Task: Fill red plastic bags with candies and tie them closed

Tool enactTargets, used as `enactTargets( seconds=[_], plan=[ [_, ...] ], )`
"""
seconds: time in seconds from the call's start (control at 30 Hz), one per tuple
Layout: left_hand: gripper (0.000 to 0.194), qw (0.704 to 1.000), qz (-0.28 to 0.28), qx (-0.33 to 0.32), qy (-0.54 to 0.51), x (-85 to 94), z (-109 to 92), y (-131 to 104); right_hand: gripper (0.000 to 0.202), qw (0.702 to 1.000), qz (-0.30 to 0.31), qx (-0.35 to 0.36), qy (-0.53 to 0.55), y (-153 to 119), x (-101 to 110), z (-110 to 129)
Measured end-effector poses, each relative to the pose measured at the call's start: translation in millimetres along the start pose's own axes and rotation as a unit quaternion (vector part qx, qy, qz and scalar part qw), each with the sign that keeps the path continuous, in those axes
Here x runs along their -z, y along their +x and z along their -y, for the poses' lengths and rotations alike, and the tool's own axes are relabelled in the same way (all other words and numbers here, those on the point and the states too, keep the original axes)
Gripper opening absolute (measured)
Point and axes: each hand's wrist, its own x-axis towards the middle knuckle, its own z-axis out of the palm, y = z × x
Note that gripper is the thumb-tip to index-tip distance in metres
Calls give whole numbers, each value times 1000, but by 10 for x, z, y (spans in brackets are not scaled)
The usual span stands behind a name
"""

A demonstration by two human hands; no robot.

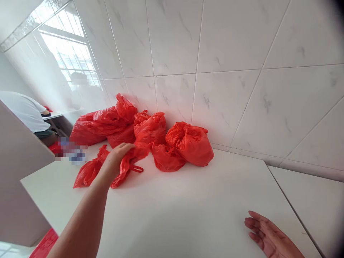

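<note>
My left hand (116, 159) reaches across the white tabletop (188, 208) with its fingers closed on a red plastic bag (125, 170). That bag hangs crumpled from the fingers, a loop of its handle sticking out to the right; the fingertips are partly hidden. Just left of the wrist lies another small red bag (90, 170), knotted at its top. My right hand (271, 236) is near the lower right, palm turned inward, fingers slightly curled and apart, holding nothing.
Along the tiled wall (228, 39) sit several filled red bags: a large one (88, 127) at left, a rounded one (150, 127) mid-way, a bulging one (192, 145) at right. A person in a white shirt (23, 109) bends at far left, beyond a grey panel (21, 179).
</note>
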Motion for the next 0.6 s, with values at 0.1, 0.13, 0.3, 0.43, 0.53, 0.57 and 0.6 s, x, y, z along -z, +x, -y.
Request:
enactTargets(
  seconds=[0.1, 0.13, 0.3, 0.43, 0.53, 0.57, 0.6],
  plan=[
    [54, 996, -31, 18, 80, -46, 169, 126, 47, 1000, 8, 9, -12, -15, -19, 10],
    [58, 995, -34, 15, 93, -104, 165, 150, 47, 1000, 9, 13, -15, -19, -25, 14],
    [46, 997, 21, -69, 37, -530, -142, 239, 47, 1000, 12, 11, -16, -36, -51, 29],
    [44, 994, 54, -91, 37, -813, -381, 379, 47, 1000, 15, 16, -16, -44, -61, 13],
    [42, 991, 75, -102, 47, -979, -447, 496, 45, 999, 21, 17, -16, -42, -59, -2],
    [44, 990, 84, -100, 52, -1042, -448, 520, 45, 999, 24, 17, -16, -41, -55, -4],
    [48, 989, 94, -94, 59, -1111, -441, 531, 44, 999, 26, 16, -17, -41, -51, -5]
  ],
)
